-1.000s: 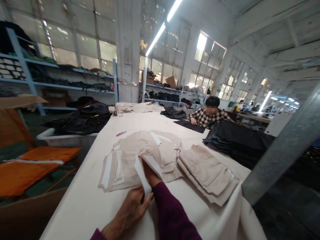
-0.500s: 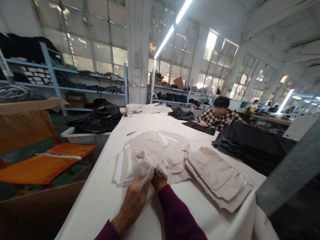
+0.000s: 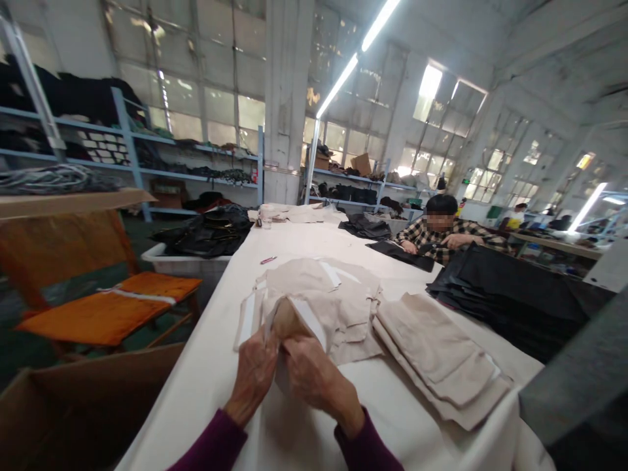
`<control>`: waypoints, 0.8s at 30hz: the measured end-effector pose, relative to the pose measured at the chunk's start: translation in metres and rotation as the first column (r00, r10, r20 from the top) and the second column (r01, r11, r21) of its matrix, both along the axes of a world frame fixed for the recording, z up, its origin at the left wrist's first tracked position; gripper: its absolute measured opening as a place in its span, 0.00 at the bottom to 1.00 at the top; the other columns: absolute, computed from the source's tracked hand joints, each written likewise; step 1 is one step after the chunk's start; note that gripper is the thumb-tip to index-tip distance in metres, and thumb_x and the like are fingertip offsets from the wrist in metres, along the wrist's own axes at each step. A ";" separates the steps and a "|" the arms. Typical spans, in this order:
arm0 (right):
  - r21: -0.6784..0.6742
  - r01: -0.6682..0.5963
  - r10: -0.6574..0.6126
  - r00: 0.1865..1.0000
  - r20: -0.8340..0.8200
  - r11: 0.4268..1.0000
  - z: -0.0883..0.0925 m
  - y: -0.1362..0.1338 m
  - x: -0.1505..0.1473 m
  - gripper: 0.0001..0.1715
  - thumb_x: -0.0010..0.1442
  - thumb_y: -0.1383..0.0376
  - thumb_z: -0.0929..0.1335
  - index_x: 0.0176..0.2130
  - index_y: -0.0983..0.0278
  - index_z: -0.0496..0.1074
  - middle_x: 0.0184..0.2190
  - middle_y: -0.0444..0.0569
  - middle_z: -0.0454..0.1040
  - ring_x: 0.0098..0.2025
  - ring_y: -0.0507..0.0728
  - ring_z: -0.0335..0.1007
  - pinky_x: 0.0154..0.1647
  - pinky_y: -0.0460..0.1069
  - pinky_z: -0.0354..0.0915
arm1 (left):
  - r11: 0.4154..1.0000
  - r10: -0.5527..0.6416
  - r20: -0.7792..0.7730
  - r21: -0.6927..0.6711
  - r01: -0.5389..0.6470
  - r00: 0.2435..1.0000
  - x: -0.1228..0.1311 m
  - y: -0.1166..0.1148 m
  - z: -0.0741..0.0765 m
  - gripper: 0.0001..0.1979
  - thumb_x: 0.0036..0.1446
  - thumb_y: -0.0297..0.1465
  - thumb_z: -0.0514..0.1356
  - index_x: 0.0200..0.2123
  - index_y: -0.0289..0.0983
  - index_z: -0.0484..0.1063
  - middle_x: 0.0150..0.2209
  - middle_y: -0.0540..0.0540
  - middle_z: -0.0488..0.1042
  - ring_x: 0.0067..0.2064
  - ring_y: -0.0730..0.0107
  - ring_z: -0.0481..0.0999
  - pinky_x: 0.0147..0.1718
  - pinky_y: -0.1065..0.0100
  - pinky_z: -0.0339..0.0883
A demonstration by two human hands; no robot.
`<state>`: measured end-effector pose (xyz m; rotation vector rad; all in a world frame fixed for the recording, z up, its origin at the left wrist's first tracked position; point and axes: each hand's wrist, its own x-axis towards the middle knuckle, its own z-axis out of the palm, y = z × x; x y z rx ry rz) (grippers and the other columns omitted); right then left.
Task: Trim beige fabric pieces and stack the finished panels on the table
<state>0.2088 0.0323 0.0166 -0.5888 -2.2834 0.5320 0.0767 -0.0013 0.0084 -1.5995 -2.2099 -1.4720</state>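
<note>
My left hand [image 3: 256,364] is closed on one edge of a beige fabric piece [image 3: 288,318], its fingers partly hidden by the cloth. Close beside it, my right hand [image 3: 314,369] pinches the same piece, which bulges open above the knuckles and shows a white strip along one side. Under and behind the hands, more beige cut pieces [image 3: 350,314] with white strips lie spread on the white-covered table [image 3: 206,399]. To their right rests a folded stack of beige fabric [image 3: 432,347]. A small red pen-like tool [image 3: 268,260] lies past the pieces.
Black fabric is piled in a stack [image 3: 505,294] at the right, near a grey post [image 3: 574,366]. Across the table a person in a checked shirt [image 3: 441,235] handles black cloth. At left stand an orange chair [image 3: 118,314], a cardboard box [image 3: 93,392] and a white bin [image 3: 191,265].
My right hand has turned so its back shows, and the held fabric has been raised and opened out. The view has swung slightly left. The person opposite has raised one hand.
</note>
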 end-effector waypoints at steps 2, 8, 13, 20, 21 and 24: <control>0.155 0.098 -0.089 0.994 -0.061 0.983 0.004 -0.009 0.005 0.14 0.60 0.74 0.58 0.38 0.66 0.70 0.32 0.51 0.71 0.35 0.55 0.68 0.37 0.49 0.66 | 1.000 0.017 0.020 0.013 -0.018 1.000 0.005 -0.004 0.006 0.19 0.59 0.37 0.46 0.23 0.35 0.68 0.16 0.50 0.66 0.17 0.73 0.63 0.18 0.73 0.57; 0.094 0.520 -0.462 0.816 -0.348 0.849 0.027 0.018 0.015 0.31 0.52 0.67 0.66 0.55 0.71 0.58 0.52 0.63 0.60 0.55 0.65 0.55 0.52 0.59 0.58 | 0.981 -0.131 -0.039 0.140 0.136 0.991 0.016 -0.007 0.005 0.19 0.60 0.36 0.46 0.21 0.37 0.66 0.16 0.50 0.66 0.19 0.73 0.64 0.21 0.72 0.58; -0.390 -0.026 -0.058 0.978 -0.202 0.920 0.042 0.005 0.010 0.12 0.50 0.63 0.67 0.36 0.68 0.69 0.28 0.44 0.69 0.29 0.52 0.64 0.27 0.43 0.62 | 0.984 -0.177 0.103 0.050 0.172 0.979 0.017 -0.012 0.009 0.19 0.59 0.37 0.46 0.23 0.36 0.68 0.20 0.48 0.71 0.22 0.70 0.68 0.22 0.70 0.59; -0.259 0.058 -0.116 0.970 -0.216 0.964 0.029 -0.006 0.006 0.12 0.55 0.65 0.64 0.22 0.67 0.65 0.19 0.41 0.62 0.23 0.49 0.58 0.24 0.43 0.55 | 0.998 -0.065 0.204 0.021 0.062 0.977 0.017 -0.015 0.015 0.23 0.60 0.41 0.43 0.18 0.36 0.63 0.14 0.51 0.62 0.19 0.72 0.61 0.20 0.69 0.54; -0.126 0.200 -0.221 0.958 -0.185 0.972 0.027 -0.004 0.005 0.14 0.56 0.66 0.63 0.20 0.66 0.63 0.18 0.41 0.60 0.22 0.49 0.56 0.24 0.44 0.53 | 0.998 -0.062 0.185 0.025 0.058 0.981 0.018 -0.014 0.014 0.23 0.60 0.42 0.43 0.18 0.37 0.62 0.14 0.51 0.60 0.18 0.72 0.60 0.20 0.69 0.54; 0.191 0.468 -0.436 0.880 -0.188 0.863 0.020 -0.008 -0.002 0.15 0.60 0.68 0.58 0.23 0.65 0.62 0.19 0.44 0.62 0.22 0.51 0.57 0.26 0.46 0.54 | 0.974 -0.217 0.121 0.094 0.207 0.969 0.022 -0.013 0.008 0.23 0.59 0.42 0.43 0.19 0.36 0.64 0.16 0.50 0.63 0.20 0.71 0.63 0.21 0.70 0.58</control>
